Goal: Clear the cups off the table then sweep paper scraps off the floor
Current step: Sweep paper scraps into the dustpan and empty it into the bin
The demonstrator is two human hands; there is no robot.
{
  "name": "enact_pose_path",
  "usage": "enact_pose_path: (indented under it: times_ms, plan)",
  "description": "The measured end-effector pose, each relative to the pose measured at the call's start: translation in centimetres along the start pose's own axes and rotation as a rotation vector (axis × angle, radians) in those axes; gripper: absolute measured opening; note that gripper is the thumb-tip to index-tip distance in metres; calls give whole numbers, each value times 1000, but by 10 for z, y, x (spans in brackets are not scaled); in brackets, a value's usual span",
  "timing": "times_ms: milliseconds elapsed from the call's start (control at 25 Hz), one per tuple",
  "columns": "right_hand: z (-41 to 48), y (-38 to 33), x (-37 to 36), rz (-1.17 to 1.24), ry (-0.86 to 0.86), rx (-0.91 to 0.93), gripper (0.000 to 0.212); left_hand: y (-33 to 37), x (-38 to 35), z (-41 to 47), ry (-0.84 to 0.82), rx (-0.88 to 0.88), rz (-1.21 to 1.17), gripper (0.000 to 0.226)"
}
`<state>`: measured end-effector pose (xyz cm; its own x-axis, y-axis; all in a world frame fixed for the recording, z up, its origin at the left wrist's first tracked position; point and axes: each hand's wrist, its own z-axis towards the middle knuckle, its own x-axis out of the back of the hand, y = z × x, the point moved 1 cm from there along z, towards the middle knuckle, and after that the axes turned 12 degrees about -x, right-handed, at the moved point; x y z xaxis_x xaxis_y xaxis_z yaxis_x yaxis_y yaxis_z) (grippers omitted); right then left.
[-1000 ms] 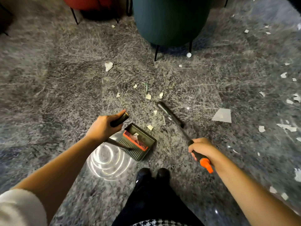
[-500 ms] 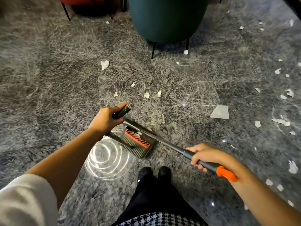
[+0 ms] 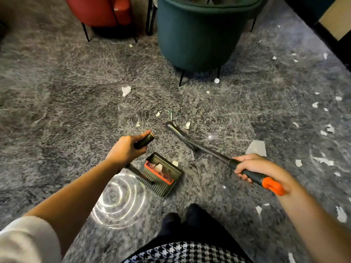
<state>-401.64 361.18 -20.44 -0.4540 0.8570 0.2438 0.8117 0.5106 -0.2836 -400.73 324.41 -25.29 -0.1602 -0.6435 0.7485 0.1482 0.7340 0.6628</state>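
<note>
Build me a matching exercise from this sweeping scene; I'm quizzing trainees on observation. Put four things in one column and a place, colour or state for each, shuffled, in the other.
Column one:
1. left hand
2. right hand
3. dustpan
4. nearer chair

Column two:
A. dark green
B. grips the broom
C. on the floor, paper scraps inside
D. grips the dustpan's handle

Pairs: 1-D, 2-B, 3-C, 4-A.

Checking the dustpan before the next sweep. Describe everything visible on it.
The dustpan is a dark grey-green, plastic-looking tray with a ribbed lip and an orange comb strip across it. Paper scraps lie inside. A metal shaft rises to a dark grip, held by the left hand. It sits at the floor before the feet.
</note>
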Motion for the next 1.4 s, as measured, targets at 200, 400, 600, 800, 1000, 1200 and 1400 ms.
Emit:
enact_pose_path:
  times_ms: [200,400,600,800,1000,1200,1400]
  plan:
    - [39,-55,27,75,110,16,35,-18,15,28,-26,-62,-2,56]
    - [96,-123,48,7,188,41,36,-36,35,47,-34,-13,56,58]
    - [148,-199,48,-67,190,45,16,-38,50,75,-33,101,21,61]
    - [194,-229,15,-325,95,53,46,-51,61,98,-62,186,107,62]
    - [204,-220,19,-595,103,78,74,-53,64,94,-32,169,129,59]
    - [188,-177,38,-728,168,54,70,-53,55,63,2,192,53,61]
    - [166,-116,37,-654,171,-9,73,-42,40,43,-3,118,-77,59]
